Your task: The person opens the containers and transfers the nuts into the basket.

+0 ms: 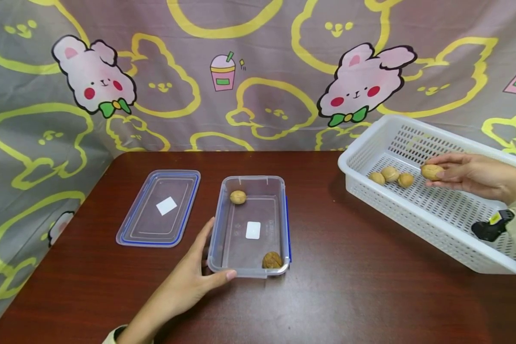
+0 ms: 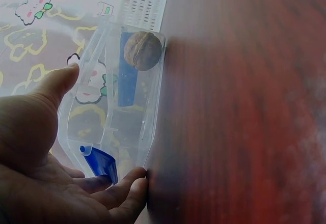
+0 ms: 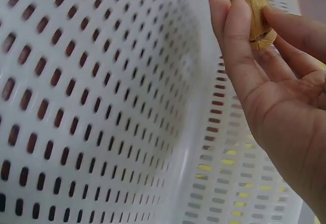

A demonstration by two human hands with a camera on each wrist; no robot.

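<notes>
My right hand [image 1: 477,174] pinches a tan walnut [image 1: 432,172] between thumb and fingers, above the floor of the white perforated basket [image 1: 413,210]. In the right wrist view the same walnut [image 3: 257,18] sits at the fingertips. Three more walnuts [image 1: 390,174] lie together at the basket's left end. My left hand [image 1: 189,277] touches the near left corner of a clear plastic container [image 1: 251,274], thumb along its front and fingers along its left side. Inside are a light walnut [image 1: 238,197] at the far left and a darker walnut [image 1: 273,261] at the near right.
A clear lid [image 1: 159,210] with a blue seal lies flat left of the container. Blue clips [image 1: 288,224] hang at the container's right side. A patterned cloth [image 1: 258,71] hangs behind the brown table [image 1: 335,296]. A black device [image 1: 492,224] shows by the right wrist.
</notes>
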